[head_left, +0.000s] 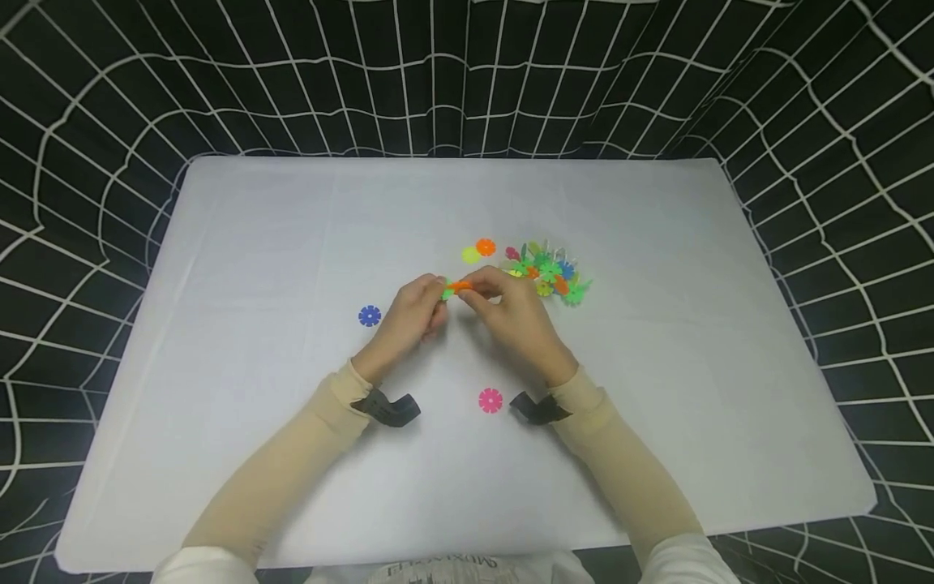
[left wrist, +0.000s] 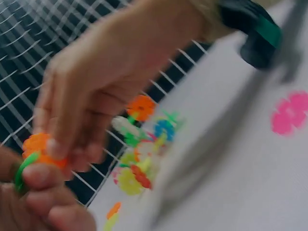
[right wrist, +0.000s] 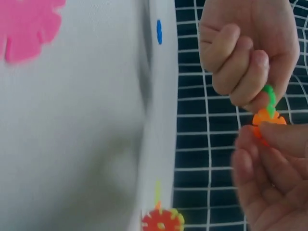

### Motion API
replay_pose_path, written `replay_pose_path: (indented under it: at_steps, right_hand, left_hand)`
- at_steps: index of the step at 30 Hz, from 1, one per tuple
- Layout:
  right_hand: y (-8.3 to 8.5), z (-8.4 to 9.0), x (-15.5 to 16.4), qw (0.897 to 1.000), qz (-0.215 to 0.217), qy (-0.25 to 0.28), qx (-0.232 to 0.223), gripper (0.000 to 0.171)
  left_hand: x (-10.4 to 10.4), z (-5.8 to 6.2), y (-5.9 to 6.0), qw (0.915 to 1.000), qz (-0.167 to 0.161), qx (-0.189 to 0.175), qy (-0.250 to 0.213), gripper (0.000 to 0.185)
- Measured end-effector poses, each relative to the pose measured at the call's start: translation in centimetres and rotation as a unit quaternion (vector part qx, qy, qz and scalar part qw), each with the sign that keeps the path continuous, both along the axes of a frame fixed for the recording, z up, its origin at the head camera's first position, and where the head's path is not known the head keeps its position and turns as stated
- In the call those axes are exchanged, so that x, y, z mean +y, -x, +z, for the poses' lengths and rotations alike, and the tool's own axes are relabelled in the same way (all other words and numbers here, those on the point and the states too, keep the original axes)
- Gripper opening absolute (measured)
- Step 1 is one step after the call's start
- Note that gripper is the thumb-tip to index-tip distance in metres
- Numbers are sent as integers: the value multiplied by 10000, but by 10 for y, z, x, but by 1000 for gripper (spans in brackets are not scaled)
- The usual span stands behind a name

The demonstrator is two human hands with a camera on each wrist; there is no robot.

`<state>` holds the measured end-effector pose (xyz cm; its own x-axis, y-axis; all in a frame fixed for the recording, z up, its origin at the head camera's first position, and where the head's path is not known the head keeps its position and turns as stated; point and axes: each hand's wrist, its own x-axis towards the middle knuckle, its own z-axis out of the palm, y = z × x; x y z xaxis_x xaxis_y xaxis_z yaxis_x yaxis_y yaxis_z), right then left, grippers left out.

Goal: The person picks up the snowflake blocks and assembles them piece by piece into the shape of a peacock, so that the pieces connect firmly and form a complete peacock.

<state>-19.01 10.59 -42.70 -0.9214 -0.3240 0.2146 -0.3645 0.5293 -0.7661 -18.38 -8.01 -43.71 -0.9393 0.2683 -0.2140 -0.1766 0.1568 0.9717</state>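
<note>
A: Head view. White cloth-covered tabletop (head_left: 255, 243), black netting with white grid (head_left: 109, 97) behind it. Left hand (head_left: 412, 312) and right hand (head_left: 511, 312) meet above the middle of the tabletop. Between the fingertips: a green notched plastic disc (head_left: 446, 291) and an orange notched plastic disc (head_left: 461, 286), touching each other.

B: Loose pieces?

A: A blue flower-shaped plastic disc (head_left: 370, 315) lies left of the left hand, a pink flower-shaped plastic disc (head_left: 490, 400) lies near the wrists, and a heap of mixed coloured plastic discs (head_left: 547, 272) lies just beyond the right hand.

B: Left wrist view?

A: Blurred. The left hand's fingertips (left wrist: 41, 175) pinch the green disc (left wrist: 21, 171); the right hand (left wrist: 91, 96) pinches the orange disc (left wrist: 38, 144) from above. Heap (left wrist: 144, 149) and pink disc (left wrist: 290, 113) behind.

B: Right wrist view?

A: Clearest. The left hand (right wrist: 245, 53) is curled, its grip clamped on the green disc (right wrist: 269, 98). The right hand's fingers (right wrist: 284, 137) are clamped on the orange disc (right wrist: 268, 118). The green edge sits in the orange disc's rim, it seems.

B: Risks?

A: My judgement: the grips are fingertip-only on thin, slick plastic. If the slots are skewed when pressed, a disc could twist out and drop to the tabletop, or the joint could seat crooked. How deep the slots engage I cannot tell.
</note>
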Motion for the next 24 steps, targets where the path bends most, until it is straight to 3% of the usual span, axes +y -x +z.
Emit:
replay_pose_path:
  at_steps: [3,5,7,10,12,14,19,24]
  right_hand:
    - [1,2,9,9978,196,-391,-503,22]
    - [0,2,17,9913,540,-822,-876,23]
    - [-5,1,26,9765,1066,-1395,-1250,23]
    - [-18,-2,36,9429,1933,-2116,-1696,27]
    - [-27,-2,38,9226,2347,-2515,-1744,33]
    - [-37,-1,38,9131,2540,-2771,-1579,36]
    - [-51,0,32,9137,2496,-3118,-754,24]
    - [-46,-5,26,9200,2009,-3281,-747,9]
  left_hand:
    - [-4,2,3,9977,-60,-338,-582,28]
    - [-6,3,4,9965,-13,-401,-731,25]
    - [-7,4,6,9962,100,-394,-765,23]
    - [-10,5,10,9964,279,-273,-752,19]
    - [-12,6,12,9958,419,-197,-789,15]
    - [-13,6,13,9950,526,-145,-836,10]
    - [-17,7,14,9933,615,-166,-961,14]
    - [-18,7,13,9921,580,-204,-1091,14]
